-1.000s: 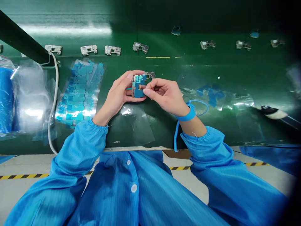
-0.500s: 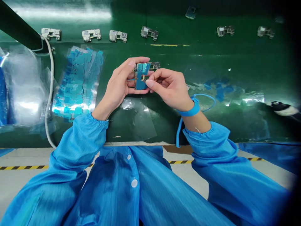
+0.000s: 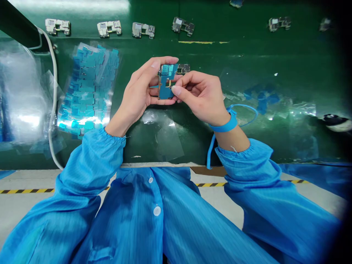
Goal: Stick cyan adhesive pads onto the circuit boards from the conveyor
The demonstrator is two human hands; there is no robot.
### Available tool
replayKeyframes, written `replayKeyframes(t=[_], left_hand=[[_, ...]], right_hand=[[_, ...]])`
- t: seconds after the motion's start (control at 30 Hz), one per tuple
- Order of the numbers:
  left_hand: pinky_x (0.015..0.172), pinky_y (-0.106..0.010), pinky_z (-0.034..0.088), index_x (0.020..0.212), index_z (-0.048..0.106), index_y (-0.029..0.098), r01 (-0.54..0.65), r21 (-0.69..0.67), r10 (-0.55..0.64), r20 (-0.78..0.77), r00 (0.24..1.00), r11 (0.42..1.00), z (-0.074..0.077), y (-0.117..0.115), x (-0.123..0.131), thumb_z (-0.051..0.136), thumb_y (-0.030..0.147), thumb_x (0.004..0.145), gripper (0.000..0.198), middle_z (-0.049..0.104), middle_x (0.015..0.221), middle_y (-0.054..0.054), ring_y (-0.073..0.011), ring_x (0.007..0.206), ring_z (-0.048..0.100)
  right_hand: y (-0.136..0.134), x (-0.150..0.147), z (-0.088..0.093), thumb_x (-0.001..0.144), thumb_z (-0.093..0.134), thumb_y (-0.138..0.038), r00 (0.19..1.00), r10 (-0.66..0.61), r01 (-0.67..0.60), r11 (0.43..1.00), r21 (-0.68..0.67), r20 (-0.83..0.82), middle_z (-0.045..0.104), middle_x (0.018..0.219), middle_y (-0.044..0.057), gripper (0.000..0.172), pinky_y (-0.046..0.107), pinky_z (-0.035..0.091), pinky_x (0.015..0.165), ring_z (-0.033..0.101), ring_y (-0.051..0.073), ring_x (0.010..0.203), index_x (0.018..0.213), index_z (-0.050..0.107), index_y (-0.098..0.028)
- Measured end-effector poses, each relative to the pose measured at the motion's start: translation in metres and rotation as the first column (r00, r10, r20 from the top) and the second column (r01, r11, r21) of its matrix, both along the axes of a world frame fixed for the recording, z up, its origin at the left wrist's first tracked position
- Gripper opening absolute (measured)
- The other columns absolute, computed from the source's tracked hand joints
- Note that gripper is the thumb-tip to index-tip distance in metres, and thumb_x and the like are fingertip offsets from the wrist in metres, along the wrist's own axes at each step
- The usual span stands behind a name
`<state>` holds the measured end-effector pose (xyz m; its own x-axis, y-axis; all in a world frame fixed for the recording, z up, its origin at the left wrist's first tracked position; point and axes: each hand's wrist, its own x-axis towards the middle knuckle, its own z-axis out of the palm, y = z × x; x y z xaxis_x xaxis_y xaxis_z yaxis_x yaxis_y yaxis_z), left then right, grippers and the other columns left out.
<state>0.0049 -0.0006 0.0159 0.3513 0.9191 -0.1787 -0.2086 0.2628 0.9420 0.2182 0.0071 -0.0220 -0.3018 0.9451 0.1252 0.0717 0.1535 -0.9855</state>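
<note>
A small circuit board (image 3: 164,90) with blue film over much of its face is held above the bench. My left hand (image 3: 143,82) grips it by its edges, thumb at the upper left and fingers around and behind it. With thumb and forefinger pinched together, my right hand (image 3: 202,95) touches the board's lower right edge; the fingertips hide that spot. Just beyond the held board lies another dark board (image 3: 183,68), partly covered by it. A clear plastic sheet (image 3: 165,135) rests on the bench under my hands.
Several circuit boards (image 3: 109,28) lie in a row along the back of the green bench (image 3: 143,49). To the left are a sheet of blue film pieces (image 3: 90,88), a white cable (image 3: 53,91) and clear plastic bags (image 3: 24,95). A blue coiled cord (image 3: 210,152) hangs from my right wristband.
The view has shifted slightly, so the bench things sit higher in the picture. Both hands keep their hold on the board, with the right fingertips still at its lower right edge.
</note>
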Motion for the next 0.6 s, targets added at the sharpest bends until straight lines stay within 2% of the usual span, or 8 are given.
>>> replayKeyframes(t=[0.17, 0.4, 0.6], left_hand=[[0.093, -0.049, 0.078, 0.124, 0.078, 0.038, -0.009, -0.008, 0.009, 0.01, 1.0, 1.0, 0.001, 0.0, 0.001, 0.07, 0.066, 0.1, 0.038, 0.088, 0.124, -0.001, -0.0336, 0.111, 0.088], [0.092, -0.048, 0.078, 0.123, 0.079, 0.038, -0.01, -0.012, 0.01, 0.024, 1.0, 1.0, -0.001, 0.001, 0.001, 0.07, 0.062, 0.101, 0.034, 0.088, 0.127, 0.0, -0.0331, 0.108, 0.088], [0.091, -0.047, 0.078, 0.124, 0.078, 0.038, -0.018, -0.01, 0.018, 0.016, 1.0, 1.0, 0.0, 0.0, 0.002, 0.069, 0.061, 0.101, 0.034, 0.089, 0.124, 0.0, -0.0323, 0.107, 0.088]], right_hand=[[0.002, 0.002, -0.005, 0.088, 0.083, -0.082, 1.0, 0.025, -0.025, 1.0, 0.016, 0.011, 0.074, 0.092, 0.002, 0.06, 0.038, 0.075, 0.081, 0.078, 0.018, 0.084, 0.09, 0.072, -0.023], [0.005, 0.005, -0.013, 0.093, 0.081, -0.079, 0.999, 0.039, -0.04, 0.997, 0.058, 0.022, 0.075, 0.093, 0.0, 0.056, 0.036, 0.076, 0.083, 0.078, 0.017, 0.085, 0.095, 0.071, -0.024], [0.004, 0.006, -0.014, 0.094, 0.08, -0.08, 0.997, 0.044, -0.046, 0.998, 0.038, 0.055, 0.076, 0.095, 0.0, 0.055, 0.036, 0.076, 0.088, 0.08, 0.018, 0.091, 0.097, 0.07, -0.025]])
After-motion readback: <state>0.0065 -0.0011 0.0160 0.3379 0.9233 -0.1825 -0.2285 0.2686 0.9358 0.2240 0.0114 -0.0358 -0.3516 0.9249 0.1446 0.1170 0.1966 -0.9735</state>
